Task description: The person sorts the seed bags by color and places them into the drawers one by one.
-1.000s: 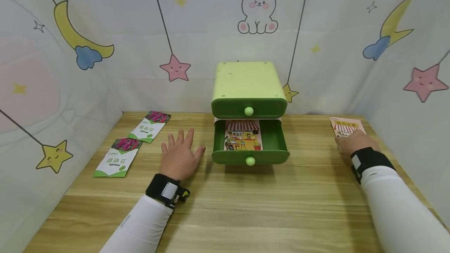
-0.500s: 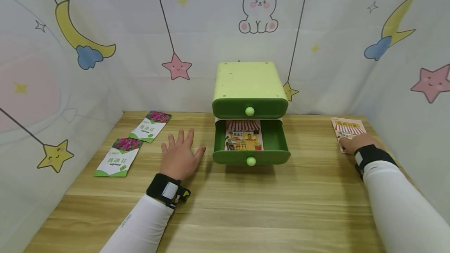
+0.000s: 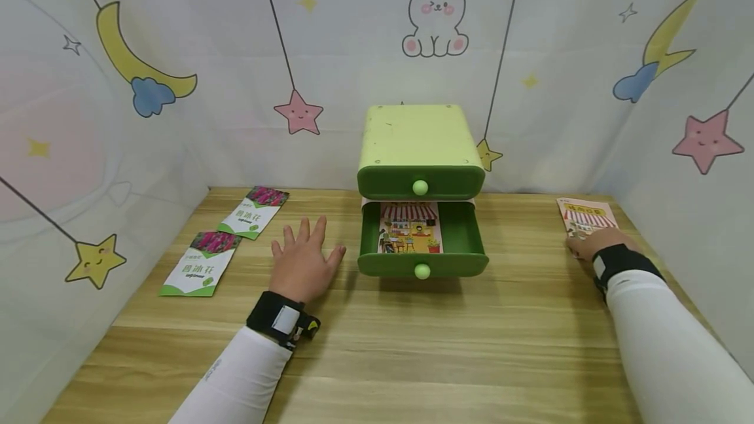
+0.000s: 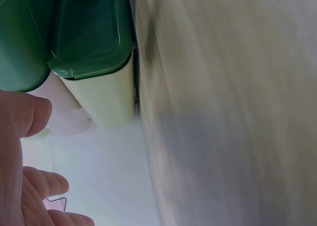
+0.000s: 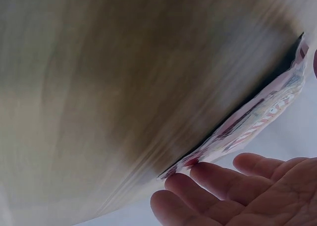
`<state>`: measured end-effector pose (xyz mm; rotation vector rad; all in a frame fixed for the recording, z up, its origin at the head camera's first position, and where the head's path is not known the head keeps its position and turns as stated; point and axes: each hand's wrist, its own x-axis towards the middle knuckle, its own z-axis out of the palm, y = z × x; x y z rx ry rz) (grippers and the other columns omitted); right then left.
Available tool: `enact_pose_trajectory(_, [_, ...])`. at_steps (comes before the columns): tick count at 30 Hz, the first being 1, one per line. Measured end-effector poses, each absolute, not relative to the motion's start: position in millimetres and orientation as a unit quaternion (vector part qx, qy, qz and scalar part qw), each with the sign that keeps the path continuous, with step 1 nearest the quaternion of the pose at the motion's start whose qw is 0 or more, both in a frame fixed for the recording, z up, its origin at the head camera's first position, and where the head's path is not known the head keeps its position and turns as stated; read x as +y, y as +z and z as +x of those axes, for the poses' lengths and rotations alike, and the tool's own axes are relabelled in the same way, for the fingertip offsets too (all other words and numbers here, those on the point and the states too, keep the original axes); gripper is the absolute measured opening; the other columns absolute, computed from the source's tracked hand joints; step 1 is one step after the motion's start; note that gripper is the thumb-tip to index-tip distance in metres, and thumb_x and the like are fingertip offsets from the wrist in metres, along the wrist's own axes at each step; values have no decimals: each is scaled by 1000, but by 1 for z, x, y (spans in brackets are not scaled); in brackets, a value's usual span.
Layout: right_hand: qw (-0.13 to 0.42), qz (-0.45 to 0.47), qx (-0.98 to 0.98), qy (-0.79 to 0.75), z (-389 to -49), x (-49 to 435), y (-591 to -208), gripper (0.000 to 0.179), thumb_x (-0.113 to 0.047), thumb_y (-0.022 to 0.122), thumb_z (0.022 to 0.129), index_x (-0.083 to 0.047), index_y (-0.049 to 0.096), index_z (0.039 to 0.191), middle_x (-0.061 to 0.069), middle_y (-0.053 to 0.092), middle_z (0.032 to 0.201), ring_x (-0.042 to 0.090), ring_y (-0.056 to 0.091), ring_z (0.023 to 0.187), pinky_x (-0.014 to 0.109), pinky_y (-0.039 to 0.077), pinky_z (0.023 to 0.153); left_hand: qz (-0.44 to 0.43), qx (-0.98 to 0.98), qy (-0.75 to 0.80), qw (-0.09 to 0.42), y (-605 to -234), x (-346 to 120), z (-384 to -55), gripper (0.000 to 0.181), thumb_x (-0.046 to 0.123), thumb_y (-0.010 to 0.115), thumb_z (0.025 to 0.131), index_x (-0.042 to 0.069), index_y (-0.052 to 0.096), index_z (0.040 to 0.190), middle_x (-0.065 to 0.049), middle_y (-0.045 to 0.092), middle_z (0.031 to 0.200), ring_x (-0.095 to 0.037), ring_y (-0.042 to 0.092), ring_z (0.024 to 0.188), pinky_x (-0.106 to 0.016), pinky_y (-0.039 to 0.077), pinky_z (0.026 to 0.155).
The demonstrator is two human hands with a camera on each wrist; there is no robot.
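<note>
At the table's far right, a flat pink packet [image 3: 586, 213] with a striped awning print lies under the fingers of my right hand [image 3: 605, 245]. In the right wrist view those fingers stretch out, their tips right at the edge of the packet [image 5: 260, 118]. My left hand [image 3: 302, 268] rests spread over the table, holding nothing. Just right of it stands a small cabinet [image 3: 418, 136], pale yellow-green with green drawers. Its lower drawer [image 3: 459, 228] is pulled out and contains a similar awning-print packet [image 3: 409, 229]. The upper drawer [image 3: 450, 182] is pushed in.
On the left lie two white-and-green flower packets, the nearer one [image 3: 197, 273] slightly overlapping the farther one [image 3: 250, 214]. A white cloth wall [image 3: 347, 38] printed with stars, moons and a rabbit encloses the wooden table [image 3: 448, 352] at the back and sides.
My right hand has drawn back slightly over the pink packet, so more of its print shows. The left hand has stayed put, as have the cabinet and drawers.
</note>
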<state>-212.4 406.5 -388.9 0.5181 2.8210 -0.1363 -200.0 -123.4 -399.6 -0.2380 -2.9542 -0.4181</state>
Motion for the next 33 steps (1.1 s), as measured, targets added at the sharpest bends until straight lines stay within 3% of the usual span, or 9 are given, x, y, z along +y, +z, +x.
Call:
enact_pose_trajectory(12, [117, 178, 976, -48, -206, 404, -388, 70, -46, 44, 89, 22, 56, 100, 42, 49, 109, 44, 53, 89, 50, 48, 75, -77, -985, -139, 74, -399, -123, -199, 76, 63, 37, 92, 15, 24, 150, -25, 19, 149, -50, 3, 129, -74, 9, 99])
enact_pose_trajectory(25, [110, 247, 960, -77, -218, 420, -405, 87, -54, 53, 78, 28, 44, 108, 41, 48, 105, 44, 51, 89, 51, 47, 77, -74, -985, -135, 72, -400, -123, -201, 77, 63, 37, 92, 15, 23, 150, -24, 19, 150, -50, 2, 130, -73, 9, 99])
enact_pose_trajectory(29, [137, 265, 952, -72, -213, 411, -397, 96, -55, 50, 81, 31, 33, 120, 46, 40, 119, 54, 42, 105, 64, 34, 94, -75, -985, -137, 73, -400, -123, -201, 76, 63, 38, 92, 15, 24, 150, -24, 19, 150, -50, 2, 129, -74, 9, 99])
enact_pose_trajectory(31, [148, 267, 950, -69, -213, 410, -396, 101, -57, 48, 82, 33, 25, 123, 47, 33, 126, 59, 33, 112, 69, 25, 98, -75, -985, -138, 73, -399, -123, -200, 76, 62, 38, 92, 15, 24, 150, -24, 19, 150, -50, 2, 129, -74, 9, 99])
enact_pose_trajectory(33, [151, 271, 948, -72, -212, 410, -395, 104, -58, 48, 82, 33, 21, 124, 49, 29, 127, 61, 29, 114, 69, 23, 99, -75, -985, -139, 71, -399, -123, -200, 76, 62, 38, 92, 14, 24, 150, -25, 19, 150, -50, 2, 129, -74, 9, 99])
